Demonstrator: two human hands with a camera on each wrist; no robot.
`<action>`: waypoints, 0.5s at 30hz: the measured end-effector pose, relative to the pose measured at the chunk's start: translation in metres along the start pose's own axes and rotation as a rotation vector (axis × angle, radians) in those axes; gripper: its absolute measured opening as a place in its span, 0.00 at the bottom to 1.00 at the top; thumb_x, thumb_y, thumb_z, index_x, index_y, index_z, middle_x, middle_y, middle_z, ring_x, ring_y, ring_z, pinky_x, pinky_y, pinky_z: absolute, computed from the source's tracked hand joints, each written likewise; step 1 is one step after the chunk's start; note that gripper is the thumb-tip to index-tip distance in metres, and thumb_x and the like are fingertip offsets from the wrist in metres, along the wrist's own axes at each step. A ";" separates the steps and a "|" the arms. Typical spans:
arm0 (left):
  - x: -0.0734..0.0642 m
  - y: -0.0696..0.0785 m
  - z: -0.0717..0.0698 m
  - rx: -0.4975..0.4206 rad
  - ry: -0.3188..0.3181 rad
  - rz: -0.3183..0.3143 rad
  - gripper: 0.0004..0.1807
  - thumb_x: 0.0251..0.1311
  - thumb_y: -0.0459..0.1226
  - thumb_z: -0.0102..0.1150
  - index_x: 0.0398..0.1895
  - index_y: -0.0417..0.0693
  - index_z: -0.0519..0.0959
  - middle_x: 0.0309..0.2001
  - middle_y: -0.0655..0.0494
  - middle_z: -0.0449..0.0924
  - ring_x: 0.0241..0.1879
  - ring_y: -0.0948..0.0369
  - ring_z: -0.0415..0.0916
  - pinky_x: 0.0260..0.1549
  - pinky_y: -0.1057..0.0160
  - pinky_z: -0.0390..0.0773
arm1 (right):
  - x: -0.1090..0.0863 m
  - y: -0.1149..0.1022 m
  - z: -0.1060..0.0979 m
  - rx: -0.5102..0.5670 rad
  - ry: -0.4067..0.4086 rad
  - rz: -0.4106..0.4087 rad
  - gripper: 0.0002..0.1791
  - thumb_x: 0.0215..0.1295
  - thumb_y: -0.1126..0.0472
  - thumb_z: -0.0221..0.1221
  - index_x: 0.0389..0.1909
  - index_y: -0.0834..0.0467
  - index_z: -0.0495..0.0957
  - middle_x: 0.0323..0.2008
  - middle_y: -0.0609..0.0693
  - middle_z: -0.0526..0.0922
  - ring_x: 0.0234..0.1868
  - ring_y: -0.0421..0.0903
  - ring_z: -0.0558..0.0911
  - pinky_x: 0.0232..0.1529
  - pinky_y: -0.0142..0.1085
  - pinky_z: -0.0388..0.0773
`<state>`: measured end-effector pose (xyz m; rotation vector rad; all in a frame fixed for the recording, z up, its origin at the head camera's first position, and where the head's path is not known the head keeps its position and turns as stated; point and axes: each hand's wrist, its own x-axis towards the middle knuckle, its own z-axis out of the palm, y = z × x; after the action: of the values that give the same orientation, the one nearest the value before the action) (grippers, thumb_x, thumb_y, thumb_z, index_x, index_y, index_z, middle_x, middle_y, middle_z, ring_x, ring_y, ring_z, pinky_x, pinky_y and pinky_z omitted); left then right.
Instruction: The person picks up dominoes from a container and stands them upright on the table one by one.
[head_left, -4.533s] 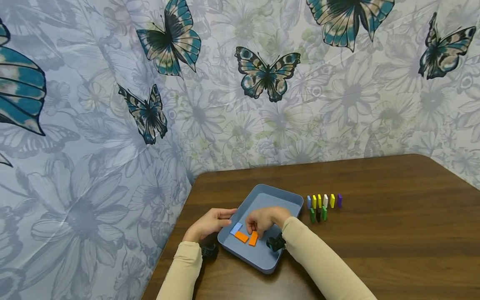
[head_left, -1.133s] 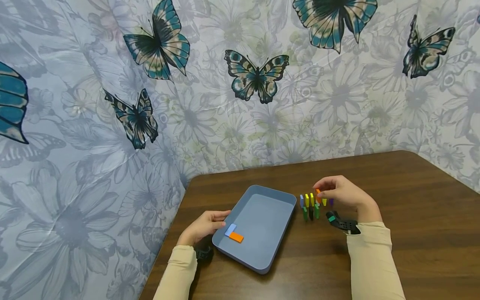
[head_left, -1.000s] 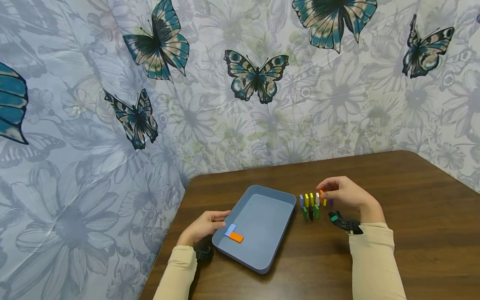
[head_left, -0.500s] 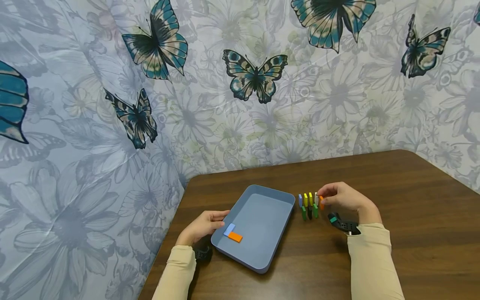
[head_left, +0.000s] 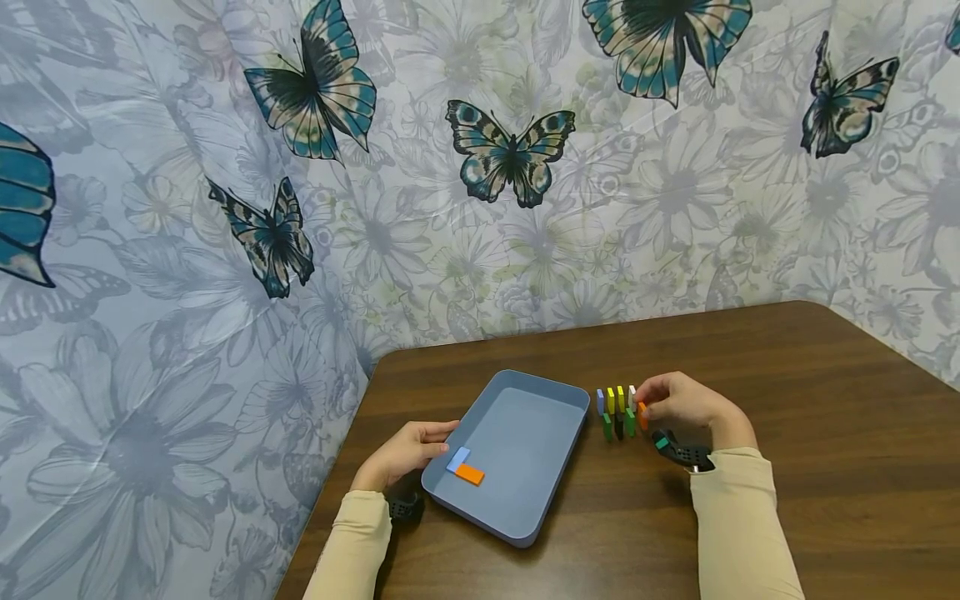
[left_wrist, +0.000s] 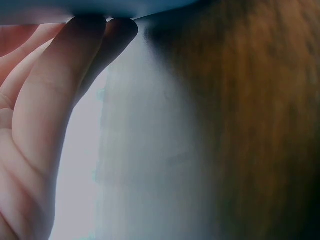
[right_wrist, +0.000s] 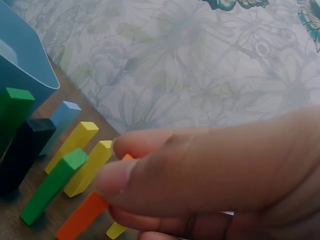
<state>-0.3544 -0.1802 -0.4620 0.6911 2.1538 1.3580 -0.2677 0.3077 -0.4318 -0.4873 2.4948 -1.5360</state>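
My right hand (head_left: 692,405) pinches an orange domino (head_left: 642,417) between thumb and fingers, upright beside the near row of standing dominoes. That row has a green domino (head_left: 607,427), a black domino (head_left: 618,427) and another green domino (head_left: 630,422). Behind it stand a light blue domino (head_left: 600,402), two yellow ones (head_left: 611,400) and a white domino (head_left: 632,395). Part of a further yellow domino (right_wrist: 116,230) shows below the right fingers. My left hand (head_left: 401,457) touches the left rim of a blue-grey tray (head_left: 517,450) with fairly straight fingers.
Inside the tray, a light blue domino (head_left: 458,459) and an orange domino (head_left: 470,474) lie flat near the left wall. The tray sits left of the rows on a brown wooden table (head_left: 825,458). A butterfly-print wall covering (head_left: 525,267) rises behind the table.
The right hand has carried the orange domino out of the tray to the rows, then moved it nearer and lower beside the front row. The left hand stays at the tray.
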 end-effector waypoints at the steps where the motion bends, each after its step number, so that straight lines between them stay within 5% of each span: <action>1: 0.000 0.000 0.000 0.000 0.000 0.001 0.28 0.72 0.32 0.53 0.74 0.41 0.65 0.72 0.35 0.64 0.68 0.40 0.68 0.56 0.45 0.79 | 0.000 0.000 0.000 -0.004 -0.004 -0.014 0.14 0.65 0.71 0.58 0.48 0.77 0.75 0.38 0.55 0.83 0.36 0.43 0.82 0.39 0.34 0.83; 15: 0.000 -0.001 -0.001 0.015 -0.004 0.008 0.28 0.73 0.33 0.53 0.74 0.40 0.65 0.72 0.34 0.63 0.68 0.40 0.68 0.57 0.44 0.79 | 0.004 0.000 0.011 -0.049 0.017 0.064 0.12 0.62 0.75 0.59 0.45 0.76 0.76 0.39 0.60 0.81 0.38 0.46 0.80 0.40 0.34 0.83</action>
<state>-0.3548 -0.1811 -0.4623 0.7079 2.1619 1.3449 -0.2682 0.2969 -0.4365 -0.3992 2.5405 -1.4649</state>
